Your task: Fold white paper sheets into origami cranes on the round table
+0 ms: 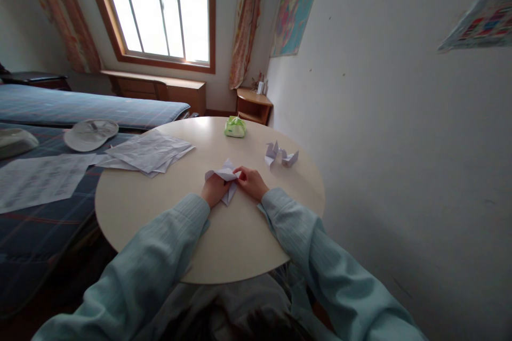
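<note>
Over the middle of the round table (256, 245) I hold a partly folded sheet of white paper (226, 174) with several pointed flaps. My left hand (216, 190) is closed on its near left side, and the paper covers most of those fingers. At the paper's right edge, my right hand (252, 182) pinches a flap between thumb and fingertips. One white point sticks out beyond the hands and another hangs below them. To the right stand two folded paper figures (272, 153), which look like birds, close together on the tabletop.
A green tissue pack (235, 127) lies at the table's far side. Loose white sheets (150, 152) overlap its left edge. Left of the table, a bed (44, 229) carries a pale cap (91, 135) and a printed sheet (44, 178). The white wall (400, 170) rises close on the right.
</note>
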`<move>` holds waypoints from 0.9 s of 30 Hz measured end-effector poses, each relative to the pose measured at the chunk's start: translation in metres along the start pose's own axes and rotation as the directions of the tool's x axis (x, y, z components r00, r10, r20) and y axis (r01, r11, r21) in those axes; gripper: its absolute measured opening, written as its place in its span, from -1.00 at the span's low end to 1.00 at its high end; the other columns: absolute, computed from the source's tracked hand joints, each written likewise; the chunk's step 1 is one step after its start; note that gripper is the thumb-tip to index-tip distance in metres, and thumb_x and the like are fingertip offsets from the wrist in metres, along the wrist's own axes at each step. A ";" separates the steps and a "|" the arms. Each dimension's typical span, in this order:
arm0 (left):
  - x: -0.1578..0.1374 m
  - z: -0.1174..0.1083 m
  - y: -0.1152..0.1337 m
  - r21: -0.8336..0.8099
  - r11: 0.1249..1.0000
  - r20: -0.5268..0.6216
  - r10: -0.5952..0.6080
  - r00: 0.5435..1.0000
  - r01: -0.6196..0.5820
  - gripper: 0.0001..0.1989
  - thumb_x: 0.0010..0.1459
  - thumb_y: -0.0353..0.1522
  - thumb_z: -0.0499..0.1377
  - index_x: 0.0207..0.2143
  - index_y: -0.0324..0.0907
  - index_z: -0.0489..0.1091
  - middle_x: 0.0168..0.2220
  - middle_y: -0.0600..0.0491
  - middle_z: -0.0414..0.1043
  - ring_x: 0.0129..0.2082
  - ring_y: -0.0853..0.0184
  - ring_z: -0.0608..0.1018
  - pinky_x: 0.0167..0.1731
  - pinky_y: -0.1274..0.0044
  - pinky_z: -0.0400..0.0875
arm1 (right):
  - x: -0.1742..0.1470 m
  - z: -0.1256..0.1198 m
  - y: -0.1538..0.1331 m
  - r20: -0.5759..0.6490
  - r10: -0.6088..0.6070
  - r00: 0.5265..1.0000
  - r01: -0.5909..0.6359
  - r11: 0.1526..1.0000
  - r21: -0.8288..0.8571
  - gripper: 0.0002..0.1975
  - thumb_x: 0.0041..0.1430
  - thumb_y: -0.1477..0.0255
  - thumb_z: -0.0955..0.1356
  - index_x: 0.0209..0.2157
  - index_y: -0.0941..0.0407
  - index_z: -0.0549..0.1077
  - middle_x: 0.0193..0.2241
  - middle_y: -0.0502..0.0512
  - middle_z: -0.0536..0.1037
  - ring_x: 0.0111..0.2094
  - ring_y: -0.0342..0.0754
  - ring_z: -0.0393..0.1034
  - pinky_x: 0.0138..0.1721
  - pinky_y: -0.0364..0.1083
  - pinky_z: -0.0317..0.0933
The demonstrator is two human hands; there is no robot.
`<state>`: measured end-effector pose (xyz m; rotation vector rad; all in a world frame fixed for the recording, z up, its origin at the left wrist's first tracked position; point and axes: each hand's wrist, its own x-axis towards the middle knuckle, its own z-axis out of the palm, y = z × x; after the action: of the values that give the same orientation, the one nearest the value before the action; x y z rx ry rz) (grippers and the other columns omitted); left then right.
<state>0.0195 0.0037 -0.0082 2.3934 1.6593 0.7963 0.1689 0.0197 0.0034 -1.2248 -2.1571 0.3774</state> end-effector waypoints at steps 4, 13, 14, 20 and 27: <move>0.000 -0.002 0.001 -0.016 1.000 -0.013 -0.014 1.000 0.014 -0.74 0.05 -0.36 0.00 -0.25 -0.24 0.40 -0.21 -0.04 0.44 -0.16 0.25 0.44 -0.14 0.47 0.30 | -0.001 0.001 0.001 0.003 -0.001 1.000 0.001 1.000 0.006 -0.80 -0.03 0.47 0.29 -0.28 0.15 0.38 -0.59 -0.05 0.39 -0.55 -0.22 0.25 -0.44 -0.23 0.10; 0.001 -0.001 0.002 -0.035 0.999 -0.021 0.037 0.999 -0.038 -0.74 0.04 -0.42 -0.01 -0.24 -0.26 0.39 -0.21 -0.06 0.43 -0.16 0.25 0.43 -0.12 0.46 0.29 | 0.001 0.010 0.009 -0.039 -0.071 0.997 0.074 0.994 0.076 -0.66 -0.09 0.47 0.32 -0.18 0.17 0.31 -0.34 0.05 0.41 -0.51 -0.25 0.22 -0.39 -0.21 0.16; 0.001 -0.001 0.002 -0.028 0.999 -0.019 0.038 0.999 -0.038 -0.73 0.04 -0.42 -0.01 -0.24 -0.26 0.39 -0.21 -0.06 0.43 -0.16 0.25 0.43 -0.12 0.46 0.29 | 0.002 0.010 0.010 -0.038 -0.079 0.996 0.082 0.993 0.080 -0.65 -0.09 0.47 0.33 -0.17 0.17 0.31 -0.31 0.06 0.41 -0.50 -0.25 0.23 -0.38 -0.21 0.17; 0.001 0.000 0.001 -0.007 0.999 0.000 0.036 0.999 -0.036 -0.73 0.06 -0.40 -0.02 -0.22 -0.22 0.39 -0.20 -0.03 0.43 -0.15 0.26 0.42 -0.11 0.46 0.28 | 0.003 0.010 0.011 0.013 -0.082 0.997 0.081 0.995 0.063 -0.71 -0.07 0.50 0.31 -0.21 0.13 0.38 -0.33 0.05 0.46 -0.47 -0.22 0.26 -0.31 -0.18 0.18; 0.001 -0.004 0.001 -0.026 0.999 -0.004 -0.038 0.999 0.038 -0.70 0.10 -0.34 -0.06 -0.25 -0.25 0.41 -0.24 -0.06 0.45 -0.20 0.26 0.46 -0.18 0.49 0.31 | 0.004 0.009 0.010 0.033 -0.060 0.998 0.058 0.996 0.071 -0.70 -0.09 0.49 0.32 -0.22 0.12 0.40 -0.33 0.03 0.47 -0.46 -0.21 0.27 -0.28 -0.17 0.17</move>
<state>0.0192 0.0033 -0.0040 2.3376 1.6802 0.8129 0.1686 0.0284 -0.0071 -1.1213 -2.1855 0.4482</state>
